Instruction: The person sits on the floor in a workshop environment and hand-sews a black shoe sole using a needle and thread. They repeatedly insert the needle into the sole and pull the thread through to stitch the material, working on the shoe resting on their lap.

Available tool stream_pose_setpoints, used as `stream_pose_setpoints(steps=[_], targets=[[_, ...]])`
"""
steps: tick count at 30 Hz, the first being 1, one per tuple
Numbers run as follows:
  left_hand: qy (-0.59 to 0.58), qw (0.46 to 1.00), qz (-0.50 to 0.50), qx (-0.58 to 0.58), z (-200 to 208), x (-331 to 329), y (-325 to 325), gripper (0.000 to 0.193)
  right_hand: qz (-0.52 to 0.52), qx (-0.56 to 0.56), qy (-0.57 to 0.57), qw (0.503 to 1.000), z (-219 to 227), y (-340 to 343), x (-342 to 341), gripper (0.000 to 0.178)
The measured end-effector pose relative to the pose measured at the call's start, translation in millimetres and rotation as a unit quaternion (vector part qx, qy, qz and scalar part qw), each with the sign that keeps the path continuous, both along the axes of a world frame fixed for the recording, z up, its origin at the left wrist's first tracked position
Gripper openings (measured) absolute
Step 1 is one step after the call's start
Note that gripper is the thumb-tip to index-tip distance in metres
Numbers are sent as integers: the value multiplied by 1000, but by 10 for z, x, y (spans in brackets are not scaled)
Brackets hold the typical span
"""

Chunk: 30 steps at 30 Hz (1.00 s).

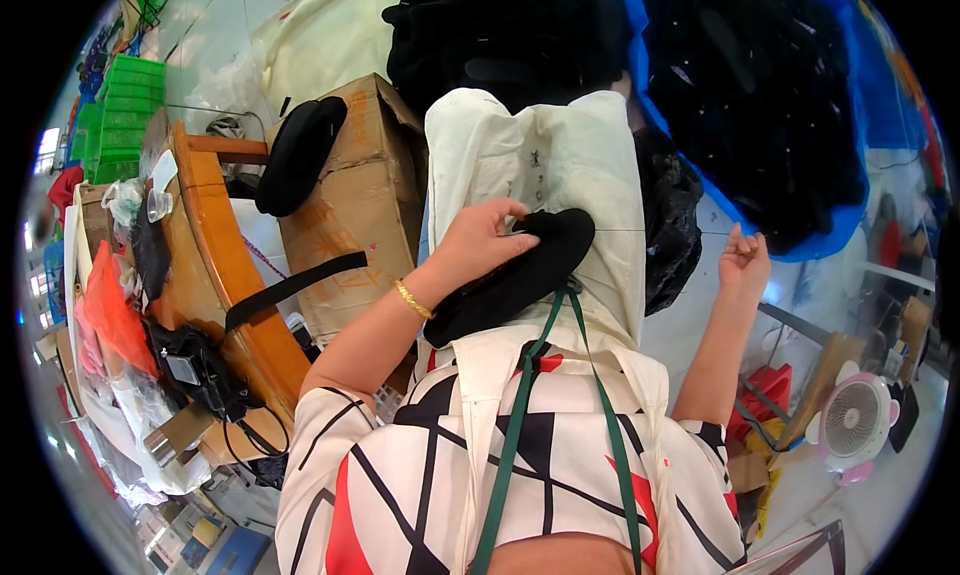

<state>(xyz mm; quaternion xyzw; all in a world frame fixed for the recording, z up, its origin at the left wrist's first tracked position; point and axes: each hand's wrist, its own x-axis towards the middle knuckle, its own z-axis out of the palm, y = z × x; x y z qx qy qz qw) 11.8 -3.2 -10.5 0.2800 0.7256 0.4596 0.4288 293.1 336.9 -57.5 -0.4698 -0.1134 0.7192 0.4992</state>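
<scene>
A black, soft, rounded fabric piece (520, 280), hat-like in shape, lies across my lap on a cream cloth apron (610, 165). My left hand (487, 237), with a gold bracelet at its wrist, pinches the upper edge of this piece between thumb and fingers. Out to the right, my right hand (745, 260) is raised with its fingers curled together. A thin dark thread (670, 232) stretches from near the black piece to those fingers. Whether a needle is in them is too small to tell.
Cardboard box (350, 205) ahead on the left, with a similar black piece (302, 155) against it. Black pieces (510, 40) are heaped beyond my knees. More fill a blue-lined bag (855, 105). Wooden chair (215, 225) at left; small fan (857, 417) at lower right.
</scene>
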Motion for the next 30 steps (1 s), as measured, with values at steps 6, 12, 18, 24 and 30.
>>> stream_pose_setpoints(steps=[6, 12, 18, 24, 30], targets=[[47, 999, 4, -17, -188, 49, 137, 23, 16, 33, -4, 999, 328, -71, -100, 16], [172, 985, -9, -17, -151, 40, 164, 24, -20, 129, -9, 991, 276, 333, 561, 13], [185, 983, -3, 10, -256, 64, 158, 24, -130, 336, -280, 890, 715, 201, 562, 10], [155, 987, -18, 32, -138, 11, 166, 17, 421, 478, -379, 672, 328, -917, -484, 17], [115, 989, 75, 50, 177, 142, 62, 23, 530, 583, -369, 492, 470, -1384, -947, 8]])
